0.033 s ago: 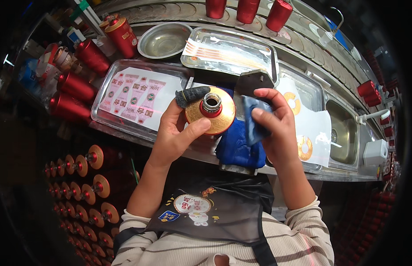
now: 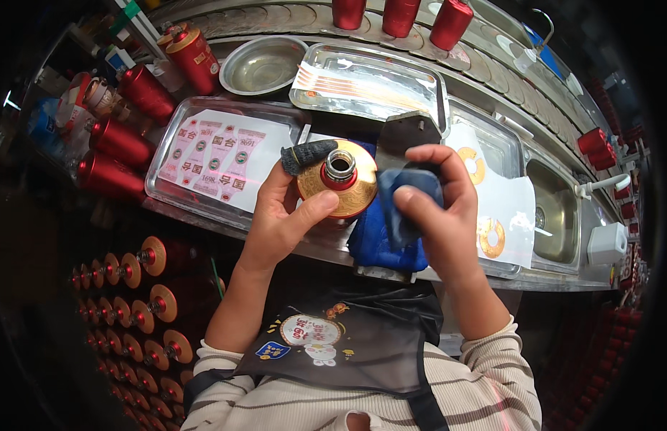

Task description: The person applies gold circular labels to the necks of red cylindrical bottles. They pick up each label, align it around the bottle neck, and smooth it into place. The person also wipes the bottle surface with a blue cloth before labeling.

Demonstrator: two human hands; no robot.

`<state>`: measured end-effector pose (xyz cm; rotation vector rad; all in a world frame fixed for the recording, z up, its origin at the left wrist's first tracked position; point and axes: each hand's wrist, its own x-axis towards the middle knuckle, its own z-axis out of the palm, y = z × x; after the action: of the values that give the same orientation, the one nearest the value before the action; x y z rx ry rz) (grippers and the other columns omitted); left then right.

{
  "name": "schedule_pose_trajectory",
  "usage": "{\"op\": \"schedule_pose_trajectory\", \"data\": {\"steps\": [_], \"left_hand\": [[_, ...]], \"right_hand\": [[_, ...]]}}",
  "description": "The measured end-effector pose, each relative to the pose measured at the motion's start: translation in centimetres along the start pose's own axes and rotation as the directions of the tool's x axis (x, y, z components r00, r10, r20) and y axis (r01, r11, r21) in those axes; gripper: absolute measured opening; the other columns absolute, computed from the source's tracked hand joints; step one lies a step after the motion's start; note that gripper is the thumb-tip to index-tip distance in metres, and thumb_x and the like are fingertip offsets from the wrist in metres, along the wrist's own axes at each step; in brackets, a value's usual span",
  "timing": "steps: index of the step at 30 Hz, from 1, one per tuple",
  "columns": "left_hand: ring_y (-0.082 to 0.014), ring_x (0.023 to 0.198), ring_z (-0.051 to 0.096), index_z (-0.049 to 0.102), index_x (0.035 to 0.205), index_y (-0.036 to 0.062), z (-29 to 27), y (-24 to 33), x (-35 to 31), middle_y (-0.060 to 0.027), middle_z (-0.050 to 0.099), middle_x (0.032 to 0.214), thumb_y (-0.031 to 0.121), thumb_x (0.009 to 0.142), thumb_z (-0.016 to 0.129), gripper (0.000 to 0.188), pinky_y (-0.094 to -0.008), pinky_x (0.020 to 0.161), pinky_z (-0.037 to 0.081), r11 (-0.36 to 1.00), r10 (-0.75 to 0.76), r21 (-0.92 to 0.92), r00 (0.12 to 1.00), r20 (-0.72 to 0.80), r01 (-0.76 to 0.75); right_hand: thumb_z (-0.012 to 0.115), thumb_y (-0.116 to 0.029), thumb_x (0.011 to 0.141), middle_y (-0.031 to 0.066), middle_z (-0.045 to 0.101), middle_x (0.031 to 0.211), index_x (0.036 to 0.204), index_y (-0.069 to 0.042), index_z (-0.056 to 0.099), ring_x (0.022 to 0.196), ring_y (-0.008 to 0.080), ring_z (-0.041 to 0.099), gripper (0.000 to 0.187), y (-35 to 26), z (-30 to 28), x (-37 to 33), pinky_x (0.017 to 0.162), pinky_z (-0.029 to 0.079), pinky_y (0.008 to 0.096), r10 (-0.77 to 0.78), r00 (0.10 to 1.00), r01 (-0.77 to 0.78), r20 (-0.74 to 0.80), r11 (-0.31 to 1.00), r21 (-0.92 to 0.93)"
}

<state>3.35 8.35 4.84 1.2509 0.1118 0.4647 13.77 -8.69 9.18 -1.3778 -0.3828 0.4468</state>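
Observation:
A red bottle (image 2: 353, 178) with a gold ring-shaped label (image 2: 319, 188) on its shoulder stands with its bare metal-threaded neck toward me. My left hand (image 2: 286, 215) is closed round its left side, thumb pressed on the gold label, a dark knitted cover on one finger. In my right hand (image 2: 441, 215) is a folded blue cloth (image 2: 412, 188), pinched under the thumb. The cloth is close to the bottle's right edge; whether it touches cannot be made out. Below it, darker blue fabric (image 2: 387, 237) covers a metal stand whose upright plate (image 2: 414, 136) rises behind.
On the left, a tray (image 2: 161, 188) holds pink-printed label sheets, with red bottles (image 2: 116, 176) lying beside it. Behind are a round bowl (image 2: 265, 66) and another tray (image 2: 369, 111). Gold ring labels (image 2: 491, 237) on white paper and a sink (image 2: 556, 251) are at right.
My right hand and the blue cloth have moved slightly left and turned, closer to the bottle. The left hand and bottle have shifted only a little left.

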Motion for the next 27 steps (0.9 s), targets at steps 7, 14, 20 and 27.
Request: {"op": "schedule_pose_trajectory", "data": {"steps": [7, 14, 20, 27], "left_hand": [[-0.0166, 0.113, 0.061, 0.055, 0.131, 0.0019, 0.2, 0.0, 0.2, -0.0086, 0.064, 0.122, 0.007, 0.089, 0.069, 0.045, -0.0328, 0.100, 0.048, 1.000, -0.011, 0.013, 0.999, 0.042, 0.011], [-0.0155, 0.112, 0.061, 0.056, 0.131, 0.0034, 0.4, 0.1, 0.2, -0.0081, 0.065, 0.120, 0.008, 0.088, 0.070, 0.045, -0.0319, 0.100, 0.047, 1.000, -0.007, -0.012, 1.000, 0.024, 0.007], [-0.0145, 0.112, 0.060, 0.056, 0.132, 0.0040, -0.3, -0.5, 0.2, -0.0074, 0.064, 0.120, 0.009, 0.089, 0.070, 0.046, -0.0314, 0.099, 0.047, 0.999, 0.031, 0.025, 0.998, 0.052, -0.032], [-0.0233, 0.122, 0.056, 0.053, 0.135, 0.0064, -1.4, -1.1, 0.4, -0.0110, 0.059, 0.129, 0.015, 0.068, 0.089, 0.077, -0.0355, 0.105, 0.043, 0.893, 0.156, 0.403, 0.977, 0.144, -0.202]], "right_hand": [[0.071, 0.000, 0.080, 0.0068, 0.064, 0.089, 0.102, 0.001, 0.062, 0.081, 0.0107, 0.061, 0.024, 0.0, -0.5, 1.6, 0.074, 0.049, 0.0243, -0.340, 0.929, 0.370, 0.148, 0.821, -0.435], [0.071, -0.002, 0.082, 0.0057, 0.065, 0.091, 0.103, 0.000, 0.063, 0.085, 0.0101, 0.061, 0.022, -0.1, -0.1, 3.0, 0.077, 0.048, 0.0230, -0.351, 0.932, 0.356, 0.088, 0.845, -0.399], [0.072, -0.003, 0.083, 0.0049, 0.065, 0.094, 0.105, -0.001, 0.064, 0.087, 0.0101, 0.061, 0.024, 1.8, -1.6, 3.4, 0.078, 0.049, 0.0237, -0.262, 0.963, 0.219, -0.056, 0.890, -0.400], [0.071, 0.004, 0.082, 0.0069, 0.067, 0.090, 0.103, -0.002, 0.065, 0.081, 0.0128, 0.063, 0.022, 1.2, -1.0, 2.2, 0.071, 0.050, 0.0253, -0.530, 0.842, 0.482, 0.099, 0.658, -0.578]]}}
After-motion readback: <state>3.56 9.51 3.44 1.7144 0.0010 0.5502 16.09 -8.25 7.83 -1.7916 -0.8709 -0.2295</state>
